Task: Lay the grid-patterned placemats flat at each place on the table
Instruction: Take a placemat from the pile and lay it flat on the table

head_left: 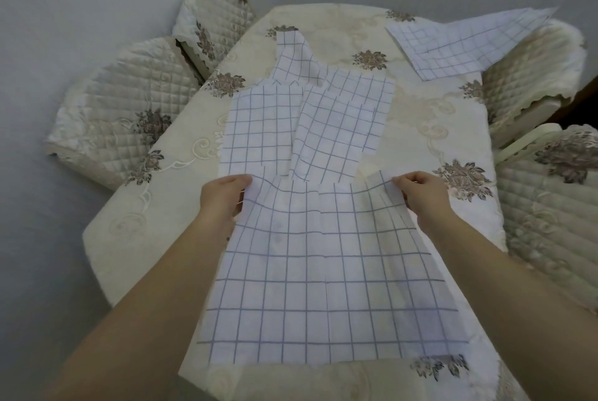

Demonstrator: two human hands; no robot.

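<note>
- Lower centre of the frame: the near placemat (pixel 326 274) is held by its two far corners, the rest draping toward the near edge of the bench (pixel 155 206).
- Left hand (pixel 223 196) pinches the far-left corner, thumb on top; right hand (pixel 420 193) pinches the far-right corner, fingers curled over the edge.
- The held edge sags between the two hands and the tablecloth pattern shows faintly through the sheet. Judgement: thin, light, limp, no stiffness of its own.
- Centre of the frame: a loose heap of placemats (pixel 307 116), overlapping and crumpled, one end curled up at the top. Judgement: they crease easily and catch on each other.
- Upper right: another placemat (pixel 469 41) lies with one end overhanging the bench onto a quilted chair (pixel 530 77).
- Where to hold: two corners of one short edge, kept taut, then lower and smooth outward. A single mid-sheet grab would likely bunch it.
- Risk, as a guess: the cloth may slide on the glossy tablecloth.
</note>
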